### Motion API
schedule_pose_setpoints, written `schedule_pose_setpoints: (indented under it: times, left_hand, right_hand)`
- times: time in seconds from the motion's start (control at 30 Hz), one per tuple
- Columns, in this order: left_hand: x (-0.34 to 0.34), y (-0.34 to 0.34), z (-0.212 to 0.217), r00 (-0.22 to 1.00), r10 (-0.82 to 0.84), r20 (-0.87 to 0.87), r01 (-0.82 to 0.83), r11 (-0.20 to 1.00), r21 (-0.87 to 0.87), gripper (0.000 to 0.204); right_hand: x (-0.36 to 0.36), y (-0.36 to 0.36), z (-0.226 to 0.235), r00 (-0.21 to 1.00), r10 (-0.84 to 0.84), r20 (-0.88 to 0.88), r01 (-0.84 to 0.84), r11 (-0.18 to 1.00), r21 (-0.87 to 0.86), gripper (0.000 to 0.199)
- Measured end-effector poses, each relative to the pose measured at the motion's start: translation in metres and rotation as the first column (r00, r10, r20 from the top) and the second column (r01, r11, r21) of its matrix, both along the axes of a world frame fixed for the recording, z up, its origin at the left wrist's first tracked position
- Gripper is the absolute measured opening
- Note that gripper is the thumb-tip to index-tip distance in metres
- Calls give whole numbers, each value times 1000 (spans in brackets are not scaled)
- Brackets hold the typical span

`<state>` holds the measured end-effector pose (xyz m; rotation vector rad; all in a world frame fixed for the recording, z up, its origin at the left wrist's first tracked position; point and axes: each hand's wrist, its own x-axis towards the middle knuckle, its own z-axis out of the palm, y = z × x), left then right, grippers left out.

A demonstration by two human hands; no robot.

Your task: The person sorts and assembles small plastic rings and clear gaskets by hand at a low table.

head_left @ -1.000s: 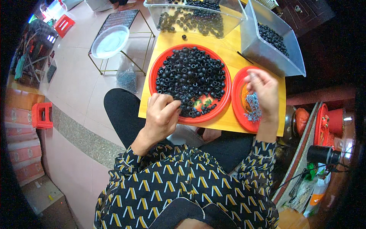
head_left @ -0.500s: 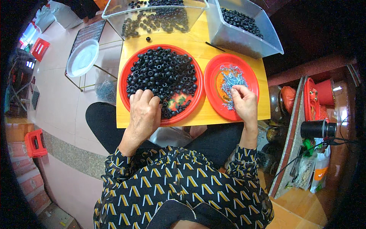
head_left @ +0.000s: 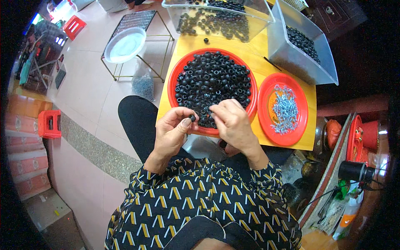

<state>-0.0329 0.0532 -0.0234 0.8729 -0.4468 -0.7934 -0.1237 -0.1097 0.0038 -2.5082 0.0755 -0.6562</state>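
At the near edge of the red round tray, my left hand pinches a black bead-like piece with a hole between thumb and forefinger. My right hand is closed just to the right of it, fingertips pressed together above the tray's near side. Whatever lies in that pinch is too small to make out. Many round black pieces with holes are heaped in the tray. Beside it on the right, a smaller red plate bears a pile of small shiny silvery pieces.
Two clear plastic bins with more black pieces stand at the table's far side. One loose black piece and a thin black stick lie on the yellow table. Left is a rack with a white basin.
My right hand has left the silvery pile and come over beside my left. My left hand has lifted from the heap with a black piece. The view has shifted.
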Motion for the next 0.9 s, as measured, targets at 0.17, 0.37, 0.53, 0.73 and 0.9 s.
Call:
schedule_pose_setpoints:
  times: [0.17,0.37,0.53,0.73,0.9]
  left_hand:
    - [4,10,-2,988,6,-153,-9,1000,-22,21]
    - [7,9,-5,966,-76,-246,66,997,-47,21]
    - [9,10,-6,963,-77,-257,66,996,-52,22]
    - [7,5,-7,948,-125,-293,92,988,-124,21]
    - [1,3,-10,896,-234,-377,146,958,-248,19]
  right_hand:
    - [20,11,-4,993,-42,-108,28,992,-126,5]
    - [27,11,-8,982,-68,-174,26,972,-233,2]
    - [30,11,-10,988,-26,-153,-20,957,-291,7]
    - [12,8,3,999,-4,-47,6,998,60,11]
    - [-6,25,20,996,58,-70,-24,913,408,8]
